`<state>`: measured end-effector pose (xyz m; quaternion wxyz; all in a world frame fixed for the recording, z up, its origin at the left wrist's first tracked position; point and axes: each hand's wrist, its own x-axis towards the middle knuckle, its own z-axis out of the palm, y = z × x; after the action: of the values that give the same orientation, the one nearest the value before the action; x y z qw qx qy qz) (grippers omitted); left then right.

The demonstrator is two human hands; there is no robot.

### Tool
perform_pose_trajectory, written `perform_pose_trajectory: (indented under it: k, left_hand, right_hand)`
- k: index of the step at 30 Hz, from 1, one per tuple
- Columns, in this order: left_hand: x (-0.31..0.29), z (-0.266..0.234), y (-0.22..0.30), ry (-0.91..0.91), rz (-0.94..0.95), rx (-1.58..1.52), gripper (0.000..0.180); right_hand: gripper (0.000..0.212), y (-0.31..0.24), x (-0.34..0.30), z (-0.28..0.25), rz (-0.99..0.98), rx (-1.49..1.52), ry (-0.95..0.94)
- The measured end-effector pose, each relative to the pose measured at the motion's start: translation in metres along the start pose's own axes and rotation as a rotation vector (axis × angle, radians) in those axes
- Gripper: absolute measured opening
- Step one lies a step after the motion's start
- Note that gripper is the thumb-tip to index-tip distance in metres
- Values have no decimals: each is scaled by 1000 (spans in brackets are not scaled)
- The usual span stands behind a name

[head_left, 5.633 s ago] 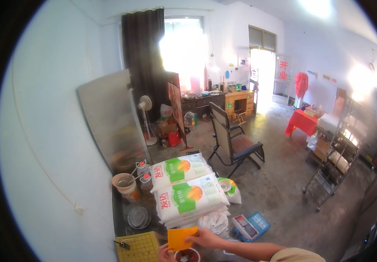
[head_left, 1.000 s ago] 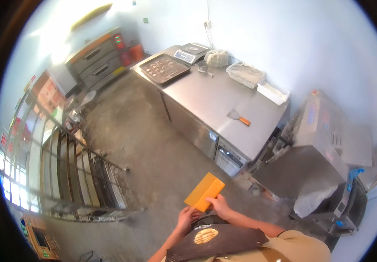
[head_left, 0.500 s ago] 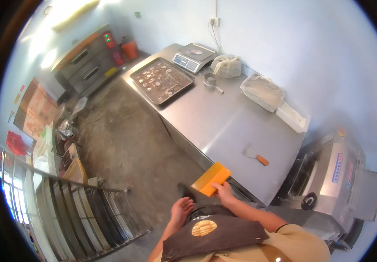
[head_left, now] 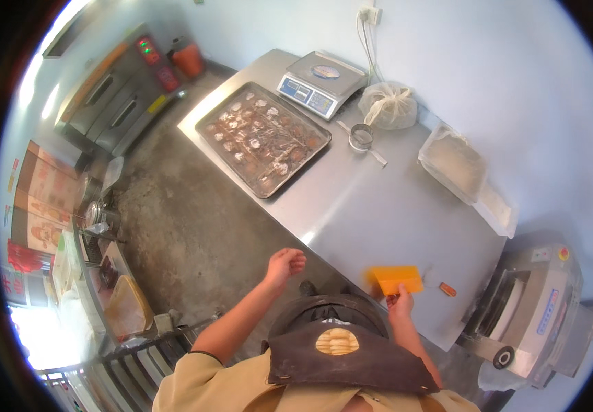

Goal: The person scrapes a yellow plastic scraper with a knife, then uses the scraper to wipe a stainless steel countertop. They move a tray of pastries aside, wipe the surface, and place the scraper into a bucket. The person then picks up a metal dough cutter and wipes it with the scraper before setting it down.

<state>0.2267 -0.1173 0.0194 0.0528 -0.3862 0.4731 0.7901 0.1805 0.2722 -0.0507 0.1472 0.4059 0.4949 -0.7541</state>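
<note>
My right hand (head_left: 399,300) is closed on one edge of a flat orange-yellow rectangular piece (head_left: 401,278), which looks like plastic; its exact kind is unclear and its left end is blurred. The piece is over the front part of the steel table (head_left: 351,220). Just right of it lies a small tool with an orange-brown handle (head_left: 447,289) and a thin metal part. My left hand (head_left: 286,265) hangs over the floor in front of the table's edge, fingers curled in, with nothing visible in them.
On the table's far part are a dark baking tray (head_left: 262,193) with whitish-dusted residue, a digital scale (head_left: 324,74), a round sieve (head_left: 361,137), a tied bag (head_left: 391,106) and pale tubs (head_left: 453,165). A machine (head_left: 537,309) stands right, an oven (head_left: 108,110) far left, racks (head_left: 132,378) lower left.
My right hand has carried the orange-yellow piece from the table's front edge over the tabletop, toward the small tool. My left hand has risen and its fingers have curled. The view has shifted closer to the table.
</note>
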Motion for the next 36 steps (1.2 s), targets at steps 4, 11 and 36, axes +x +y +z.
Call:
perform_pose_trajectory:
  k: [4,11,36]
  left_hand:
    - [43,2,38,35,-19,15,23]
    - [94,28,15,33,-212,-65,27]
    - [483,237,141,-99,-100,221,27]
  right_hand:
    - [26,-8,20,29,1,15,78]
    - [19,-41,67,86,-115,61,23]
    - [61,-82,104,-39,-596,-1547,666]
